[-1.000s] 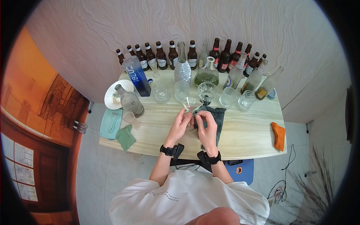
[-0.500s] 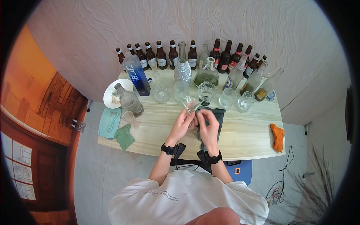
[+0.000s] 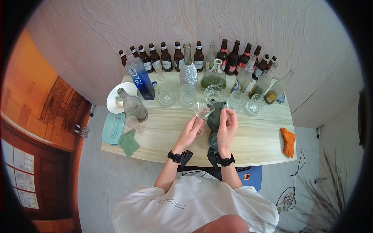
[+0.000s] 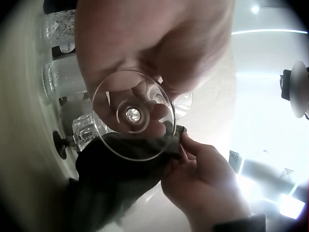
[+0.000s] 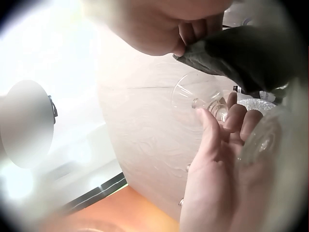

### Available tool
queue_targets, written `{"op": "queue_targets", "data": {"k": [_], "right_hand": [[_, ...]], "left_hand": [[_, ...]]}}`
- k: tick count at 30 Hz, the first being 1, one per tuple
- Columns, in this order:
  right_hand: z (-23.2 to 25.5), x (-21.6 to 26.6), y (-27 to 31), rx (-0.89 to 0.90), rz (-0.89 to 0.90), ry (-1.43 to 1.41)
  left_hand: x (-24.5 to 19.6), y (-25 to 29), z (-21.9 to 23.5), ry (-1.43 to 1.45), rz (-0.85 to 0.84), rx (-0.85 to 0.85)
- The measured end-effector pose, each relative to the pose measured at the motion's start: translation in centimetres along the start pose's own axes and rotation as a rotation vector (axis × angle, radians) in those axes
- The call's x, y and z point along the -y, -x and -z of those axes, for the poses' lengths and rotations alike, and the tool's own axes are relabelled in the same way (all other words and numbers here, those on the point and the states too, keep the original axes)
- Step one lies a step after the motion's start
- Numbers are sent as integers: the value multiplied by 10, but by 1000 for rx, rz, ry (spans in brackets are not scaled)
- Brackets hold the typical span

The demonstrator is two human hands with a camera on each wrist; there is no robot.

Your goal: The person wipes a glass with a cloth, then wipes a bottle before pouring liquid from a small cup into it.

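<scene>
My left hand [image 3: 189, 132] holds a clear martini glass [image 3: 203, 111] by its stem, the wide bowl pointing away from me. In the left wrist view the glass's round foot [image 4: 133, 115] faces the camera, with fingers showing through it. A dark green cloth [image 3: 214, 132] hangs from my right hand [image 3: 227, 130], close beside the glass. The right wrist view shows that hand's thumb and fingers pinching the cloth [image 5: 231, 53] at its edge, just above the bowl [image 5: 190, 89].
Behind the hands stand several tumblers [image 3: 187, 95] and a dark-footed glass [image 3: 215, 94]. Tall bottles, a blue vodka bottle [image 3: 142, 79] and a carafe [image 3: 213, 80] line the back. Left are a plate [image 3: 112, 97], peeler [image 3: 116, 126] and green cloth [image 3: 129, 143]; right, an orange cloth [image 3: 287, 142].
My right hand has drawn away from the glass and lifted the dark green cloth off the table. The glass has shifted slightly right and tilted in my left hand.
</scene>
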State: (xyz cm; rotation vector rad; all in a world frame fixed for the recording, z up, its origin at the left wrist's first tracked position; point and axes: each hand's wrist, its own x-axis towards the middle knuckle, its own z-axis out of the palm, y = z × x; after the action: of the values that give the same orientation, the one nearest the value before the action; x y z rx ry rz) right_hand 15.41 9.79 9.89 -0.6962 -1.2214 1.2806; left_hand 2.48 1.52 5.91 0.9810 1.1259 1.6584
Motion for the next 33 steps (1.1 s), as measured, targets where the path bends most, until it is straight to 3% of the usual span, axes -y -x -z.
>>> {"op": "queue_targets", "data": {"k": [8, 10, 15, 22, 25, 31, 33], "right_hand": [[-2, -8, 27, 184, -131, 84], [2, -10, 25, 174, -138, 76], [5, 5, 12, 58, -125, -22], [3, -6, 19, 162, -158, -63], [6, -10, 39, 253, -208, 47], [19, -29, 57, 251, -164, 224], [20, -30, 58, 292, -71, 274]], "left_hand": [[-6, -2, -3, -73, -22, -52], [-10, 2, -8, -62, -63, -106], [2, 4, 4, -112, -78, -52], [-10, 6, -8, -213, -144, -75], [-6, 4, -4, -80, -116, -121], [-6, 3, 11, -110, -236, -150], [-8, 2, 13, -116, -217, -141]]}}
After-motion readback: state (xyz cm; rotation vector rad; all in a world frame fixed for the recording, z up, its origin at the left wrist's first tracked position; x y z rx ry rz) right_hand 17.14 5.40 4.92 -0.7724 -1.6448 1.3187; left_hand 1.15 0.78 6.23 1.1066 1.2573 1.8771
